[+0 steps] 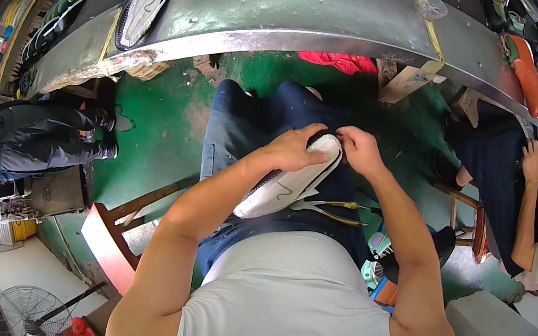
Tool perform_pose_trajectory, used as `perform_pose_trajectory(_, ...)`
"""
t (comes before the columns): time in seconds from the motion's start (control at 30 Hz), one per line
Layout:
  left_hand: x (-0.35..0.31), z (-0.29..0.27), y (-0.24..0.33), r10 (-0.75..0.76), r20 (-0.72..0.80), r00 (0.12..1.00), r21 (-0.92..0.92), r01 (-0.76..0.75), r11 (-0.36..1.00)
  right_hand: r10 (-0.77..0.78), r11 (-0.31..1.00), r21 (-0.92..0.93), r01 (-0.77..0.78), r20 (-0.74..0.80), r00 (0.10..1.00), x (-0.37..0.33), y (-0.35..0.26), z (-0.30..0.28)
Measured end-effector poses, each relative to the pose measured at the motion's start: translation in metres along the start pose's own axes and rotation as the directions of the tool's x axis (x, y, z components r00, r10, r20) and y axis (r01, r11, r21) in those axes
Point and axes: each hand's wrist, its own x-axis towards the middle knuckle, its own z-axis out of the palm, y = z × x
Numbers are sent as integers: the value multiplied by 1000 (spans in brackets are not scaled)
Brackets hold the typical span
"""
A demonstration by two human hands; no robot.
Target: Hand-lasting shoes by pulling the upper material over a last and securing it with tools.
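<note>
Shoe (pixel 278 189), white-faced, dark-edged and elongated, is gripped in the left hand (pixel 294 149), right hand (pixel 360 151) pinching its rounded end.

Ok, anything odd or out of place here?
Pliers lie unheld on the lap, handles splayed, by the pale shoe piece: a precarious-looking spot. The bench's front edge looks worn and stained at left.

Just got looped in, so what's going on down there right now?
The left hand holds a white shoe-shaped piece slantwise over the lap, while the right hand has its fingers at the far tip's edge. Pliers lie just right of the piece. A similar white piece rests on the metal bench, ahead and left.
</note>
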Motion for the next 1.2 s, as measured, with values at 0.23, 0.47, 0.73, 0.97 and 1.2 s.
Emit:
perform_pose_trajectory(0.23, 5, 1, -16, 37, -28, 999, -164, -41, 986, -382, 924, -103, 369, -175, 908, -20, -30, -14)
perform_pose_trajectory(0.47, 7, 4, -11, 40, -136, 990, -49, -47, 998, -204, 966, -212, 148, -269, 941, -1, -15, 10)
perform_pose_trajectory(0.73, -51, -34, -17, 60, -518, 854, -565, -393, 726, -215, 886, -316, 339, 367, 905, -118, -48, -9)
perform_pose_trajectory(0.97, -113, -36, -50, 117, -615, 780, -449, -468, 762, 170, 983, -147, -107, 539, 825, -121, -57, -45)
perform_pose_trajectory(1.2, -129, -46, -53, 91, -555, 827, -614, -481, 626, 21, 720, 533, -443, 622, 783, -106, -114, -37)
